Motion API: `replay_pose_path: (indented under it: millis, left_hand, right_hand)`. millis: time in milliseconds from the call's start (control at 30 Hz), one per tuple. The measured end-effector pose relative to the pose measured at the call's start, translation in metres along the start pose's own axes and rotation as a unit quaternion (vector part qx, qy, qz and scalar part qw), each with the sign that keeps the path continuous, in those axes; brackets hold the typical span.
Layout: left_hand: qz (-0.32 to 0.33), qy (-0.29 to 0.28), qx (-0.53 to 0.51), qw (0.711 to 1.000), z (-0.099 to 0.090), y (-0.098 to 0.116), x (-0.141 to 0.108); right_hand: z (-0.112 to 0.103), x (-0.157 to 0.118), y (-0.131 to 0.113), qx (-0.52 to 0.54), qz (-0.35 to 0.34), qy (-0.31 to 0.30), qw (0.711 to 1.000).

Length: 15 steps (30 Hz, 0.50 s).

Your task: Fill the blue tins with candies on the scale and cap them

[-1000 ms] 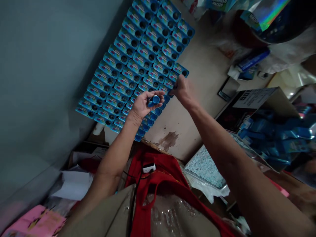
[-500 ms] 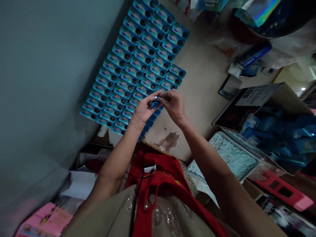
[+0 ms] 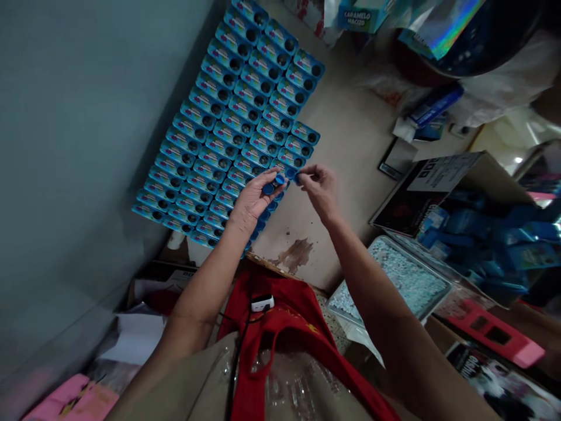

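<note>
My left hand (image 3: 253,197) is closed around a small blue container (image 3: 272,186) with a round open end, held over the front edge of the packs. My right hand (image 3: 321,188) is just to its right, with fingertips pinched on a small blue round cap (image 3: 293,175). A narrow gap parts the cap from the container. Behind and left of my hands stand rows of blue printed packs (image 3: 228,114), each with a dark round hole at one end. Fingers partly hide the container.
Beneath the packs is a pale table (image 3: 337,117) with a worn patch near its front edge. To the right stand a clear tray of pale blue bits (image 3: 405,280) and a cardboard box (image 3: 438,187) of blue packages. A grey wall (image 3: 87,117) rises at the left.
My right hand has drawn back to the right from my left hand, with the blue cap pinched in it. The container's open end now shows. The view has shifted slightly.
</note>
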<state>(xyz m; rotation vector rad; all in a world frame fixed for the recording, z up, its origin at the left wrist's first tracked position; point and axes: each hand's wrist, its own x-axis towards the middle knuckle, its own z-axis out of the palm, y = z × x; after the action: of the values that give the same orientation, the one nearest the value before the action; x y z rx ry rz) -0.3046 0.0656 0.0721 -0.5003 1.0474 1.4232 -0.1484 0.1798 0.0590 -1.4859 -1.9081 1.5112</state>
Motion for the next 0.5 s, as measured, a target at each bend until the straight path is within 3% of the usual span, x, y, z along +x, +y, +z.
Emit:
replay_pose_path:
  millis: [100, 233, 367, 500]
  left_hand:
    - [0.014, -0.006, 0.008, 1.0, 0.005, 0.008, 0.006]
    - [0.044, -0.027, 0.007, 0.999, 0.011, 0.017, 0.011]
    - [0.034, -0.031, 0.003, 0.999, 0.014, 0.023, 0.014]
    - [0.017, -0.056, -0.003, 0.998, 0.011, 0.027, 0.021]
  right_hand:
    - [-0.006, 0.03, 0.001, -0.114, -0.041, 0.052, 0.991]
    - [-0.005, 0.061, 0.002, -0.244, -0.102, 0.015, 0.964]
    - [-0.001, 0.074, 0.008, -0.289, -0.099, -0.014, 0.952]
    - [-0.006, 0.098, 0.016, -0.27, -0.076, -0.027, 0.96]
